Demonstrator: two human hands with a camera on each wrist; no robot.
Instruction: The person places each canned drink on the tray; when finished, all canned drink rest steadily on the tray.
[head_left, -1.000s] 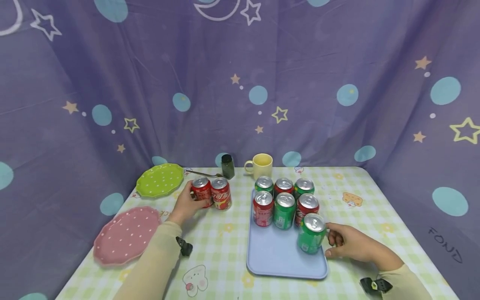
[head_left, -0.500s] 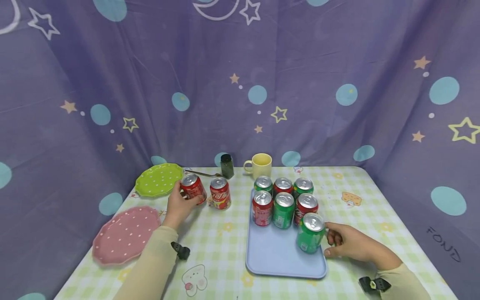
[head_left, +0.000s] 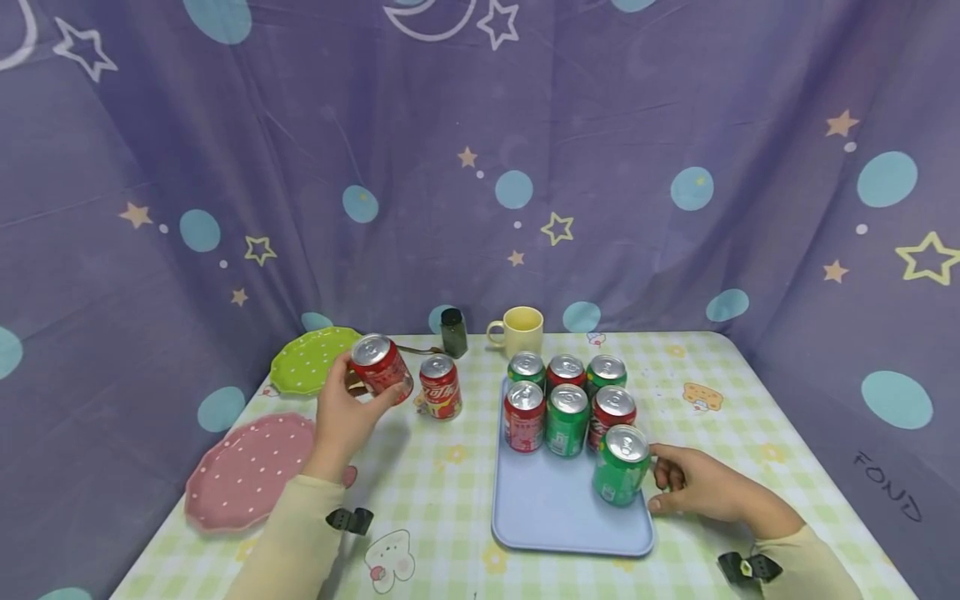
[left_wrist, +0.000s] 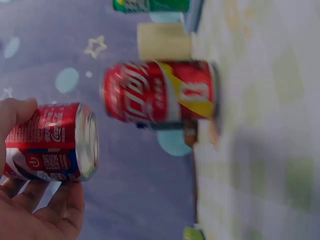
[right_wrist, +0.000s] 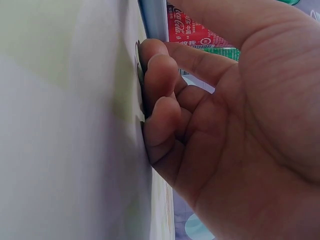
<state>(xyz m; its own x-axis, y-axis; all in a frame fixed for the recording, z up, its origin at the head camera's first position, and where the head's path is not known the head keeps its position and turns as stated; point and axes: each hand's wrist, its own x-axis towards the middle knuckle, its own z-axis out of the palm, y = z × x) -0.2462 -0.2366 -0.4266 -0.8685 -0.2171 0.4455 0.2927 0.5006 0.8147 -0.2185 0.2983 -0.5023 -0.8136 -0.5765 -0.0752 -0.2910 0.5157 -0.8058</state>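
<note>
A red can (head_left: pixel 381 367) sits left of centre in the head view, lifted clear of the table (head_left: pixel 450 467) and tilted, its silver top leaning toward the upper left. The left hand (head_left: pixel 341 417) grasps it from below and behind — thumb on one side, fingers curled round the other, the palm under the can's lower end; the left wrist view shows the can (left_wrist: pixel 52 142) lying across the fingers (left_wrist: pixel 47 210). Just beside it, a second red can (head_left: pixel 440 386) stands upright on the checked cloth. Right of centre, a blue tray (head_left: pixel 555 508) holds seven cans; the nearest is a green can (head_left: pixel 621 466). The right hand (head_left: pixel 693 487) rests on the table next to that green can, fingers curled loosely, holding nothing — whether it touches the can cannot be told.
</note>
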